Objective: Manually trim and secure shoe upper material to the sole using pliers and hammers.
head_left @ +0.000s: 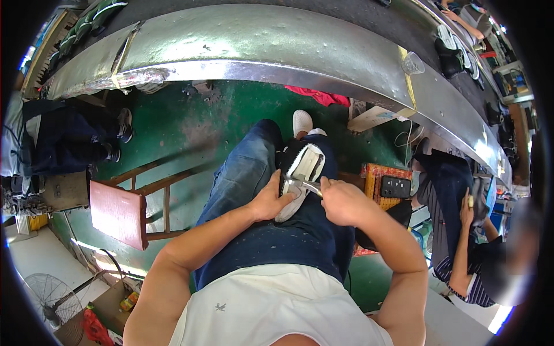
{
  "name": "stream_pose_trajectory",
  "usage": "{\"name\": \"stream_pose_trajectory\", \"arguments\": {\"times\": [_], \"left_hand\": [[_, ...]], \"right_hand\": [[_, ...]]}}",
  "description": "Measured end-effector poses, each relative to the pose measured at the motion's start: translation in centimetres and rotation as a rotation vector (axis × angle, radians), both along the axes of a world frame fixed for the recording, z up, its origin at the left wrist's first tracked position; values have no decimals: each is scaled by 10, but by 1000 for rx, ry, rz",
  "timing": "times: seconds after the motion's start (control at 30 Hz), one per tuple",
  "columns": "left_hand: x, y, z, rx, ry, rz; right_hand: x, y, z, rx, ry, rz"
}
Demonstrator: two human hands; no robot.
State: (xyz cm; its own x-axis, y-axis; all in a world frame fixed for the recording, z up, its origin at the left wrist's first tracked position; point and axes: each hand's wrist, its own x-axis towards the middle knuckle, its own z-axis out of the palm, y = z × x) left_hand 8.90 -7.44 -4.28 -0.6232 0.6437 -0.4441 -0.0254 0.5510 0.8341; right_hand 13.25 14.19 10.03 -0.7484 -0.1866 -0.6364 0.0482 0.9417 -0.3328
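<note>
A shoe point(302, 170) with its pale underside facing up and dark sides rests across my lap on dark blue cloth. My left hand point(270, 199) is closed on its near left side, thumb lying over the underside. In my right fist point(341, 200) is a silver metal tool point(310, 185) with a hammer-like head. That head lies against the middle of the shoe's underside, close to my left thumb; the handle is hidden inside my fist.
Ahead runs a long metal-edged bench point(259, 40). A wooden stool point(118, 214) stands at left, and a dark phone point(395, 186) lies on a red-and-yellow stand at right. People work on both sides. A fan point(52, 305) is at lower left.
</note>
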Motion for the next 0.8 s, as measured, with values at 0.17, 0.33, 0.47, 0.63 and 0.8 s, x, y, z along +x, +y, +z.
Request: {"name": "stream_pose_trajectory", "arguments": {"times": [0.17,0.33,0.47,0.63,0.8], "left_hand": [[-14,-4,9,424,-617,225],[-21,20,4,351,-870,746],[-20,27,-20,46,-238,568],[-17,31,-13,-142,67,387],[-10,29,-17,-2,165,408]], "right_hand": [[-23,10,-9,-166,-253,44],[22,-9,-69,-297,46,-190],[51,-35,-94,-402,318,-412],[36,1,-56,-256,58,-216],[34,6,-69,-56,402,-238]]}}
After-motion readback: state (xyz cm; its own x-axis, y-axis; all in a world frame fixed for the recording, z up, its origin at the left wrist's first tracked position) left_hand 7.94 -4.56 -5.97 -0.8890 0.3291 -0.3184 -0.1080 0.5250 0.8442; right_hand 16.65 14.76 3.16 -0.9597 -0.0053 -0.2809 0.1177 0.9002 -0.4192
